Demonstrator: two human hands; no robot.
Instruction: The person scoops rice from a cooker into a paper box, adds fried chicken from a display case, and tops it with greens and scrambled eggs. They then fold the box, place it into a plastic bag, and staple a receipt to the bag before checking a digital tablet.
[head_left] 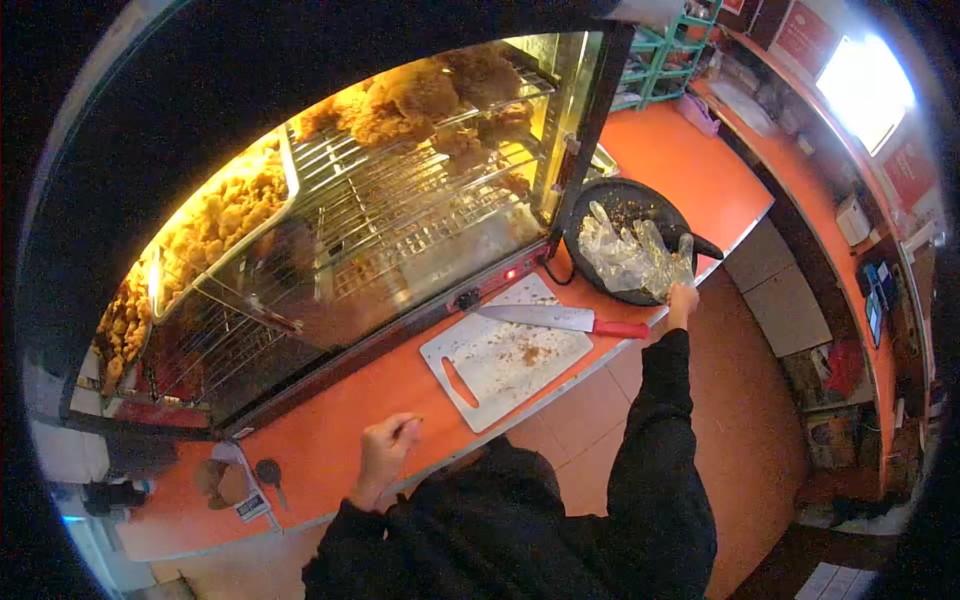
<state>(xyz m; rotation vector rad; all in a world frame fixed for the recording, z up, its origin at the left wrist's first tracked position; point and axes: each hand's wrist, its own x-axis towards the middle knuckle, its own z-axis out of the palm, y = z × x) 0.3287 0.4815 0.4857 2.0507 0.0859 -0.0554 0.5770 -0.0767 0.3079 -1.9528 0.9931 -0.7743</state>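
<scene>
**Right hand [682, 303] Meeting Clear Plastic [625, 258] at the Pan's Edge**

Right of centre in the frame, the crinkled clear plastic is lying in a dark round pan [643, 199], bunching toward the pan's lower side. The right hand's fingers are meeting the plastic at its lower-right end; their tips are blending into it, so whether they are grasping it cannot be told. The left hand [385, 452] is hovering below centre, over the table [335, 455], well apart from the plastic. Its fingers are curling loosely toward the thumb; whether they are pinching anything small cannot be told.

The pan is also holding dark crumbs, showing above the plastic. Across the upper left, a lit glass cabinet [385, 325] is holding golden fried pieces [410, 92] on wire racks, and a tray [291, 165] inside it is carrying a heap of smaller golden pieces [235, 200]; both kinds are overlapping too much for counting.

One pan, one knife [545, 317] and one white cutting board [510, 365] are sharing the table. The knife is lying across the board's upper part, its red handle pointing right, and brown crumbs are dotting the board.
</scene>
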